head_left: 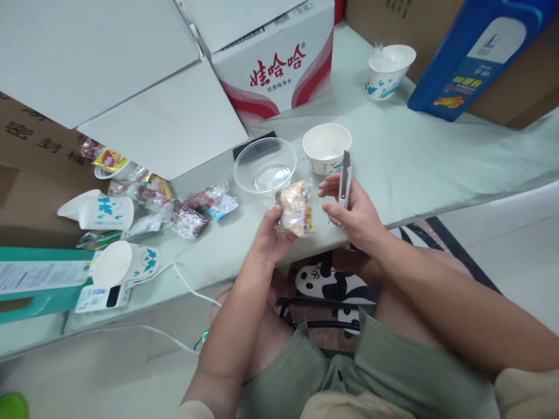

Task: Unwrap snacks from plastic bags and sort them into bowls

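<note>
Over the table's [437,157] near edge, the left hand [271,235] has a wrapped snack [296,210] pinched between thumb and fingers, just this side of the clear bowl [271,176]. Right hand's [357,210] half-curled, thumb and fingertips apart, with a cutter [345,180] tucked in it, paper bowl [321,165] just beyond.

And here's the snack packet [297,210], crinkly clear wrap over yellow and dark patches, held up just on the near side of the plastic bowl [250,170], while the slim white-and-grey cutter [345,185] points upward, right of that bowl.
</note>
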`<state>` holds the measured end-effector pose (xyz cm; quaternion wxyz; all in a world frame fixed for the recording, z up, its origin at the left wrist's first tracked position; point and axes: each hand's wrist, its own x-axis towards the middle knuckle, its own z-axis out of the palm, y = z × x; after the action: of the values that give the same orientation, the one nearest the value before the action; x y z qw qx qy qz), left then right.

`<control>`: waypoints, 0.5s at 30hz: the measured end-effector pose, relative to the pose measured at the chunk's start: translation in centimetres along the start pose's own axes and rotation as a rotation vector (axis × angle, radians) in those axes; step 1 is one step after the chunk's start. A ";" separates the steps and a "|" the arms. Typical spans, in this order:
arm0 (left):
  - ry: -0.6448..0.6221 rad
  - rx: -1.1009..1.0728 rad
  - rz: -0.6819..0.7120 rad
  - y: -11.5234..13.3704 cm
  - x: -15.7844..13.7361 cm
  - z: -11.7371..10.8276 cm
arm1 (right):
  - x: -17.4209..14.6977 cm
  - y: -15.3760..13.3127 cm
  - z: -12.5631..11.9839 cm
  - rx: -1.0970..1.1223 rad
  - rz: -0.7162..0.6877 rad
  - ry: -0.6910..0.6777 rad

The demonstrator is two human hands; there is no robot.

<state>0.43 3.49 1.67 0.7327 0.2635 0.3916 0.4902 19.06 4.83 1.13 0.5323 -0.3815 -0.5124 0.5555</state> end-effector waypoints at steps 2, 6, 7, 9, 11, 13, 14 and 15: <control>-0.011 -0.102 -0.082 0.0 -0.3 0.4 | 0.0 0.1 0.2 0.026 0.018 -0.003; -0.065 -0.111 -0.162 -1.3 -0.2 1.9 | -0.1 0.0 0.7 0.057 0.173 -0.099; -0.063 -0.078 -0.140 -1.8 0.0 2.3 | -0.1 -0.1 0.8 0.058 0.204 -0.091; -0.015 0.019 -0.036 -2.4 0.3 2.7 | 0.0 -0.2 0.7 0.053 0.216 -0.048; 0.069 0.119 0.079 -2.5 0.5 2.6 | 0.3 -0.3 0.3 0.039 0.174 -0.018; 0.113 0.151 0.083 -2.0 0.5 2.0 | 0.5 -0.5 -0.1 -0.007 0.109 -0.015; 0.101 0.139 0.040 -1.6 0.5 1.6 | 0.6 -0.6 -0.3 -0.056 0.075 -0.022; 0.071 0.119 -0.008 -1.2 0.5 1.3 | 0.6 -0.8 -0.4 -0.126 0.042 -0.040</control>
<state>2.23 3.49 1.27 0.7034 0.2873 0.4468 0.4723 19.50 5.43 1.87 0.4850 -0.4138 -0.5487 0.5408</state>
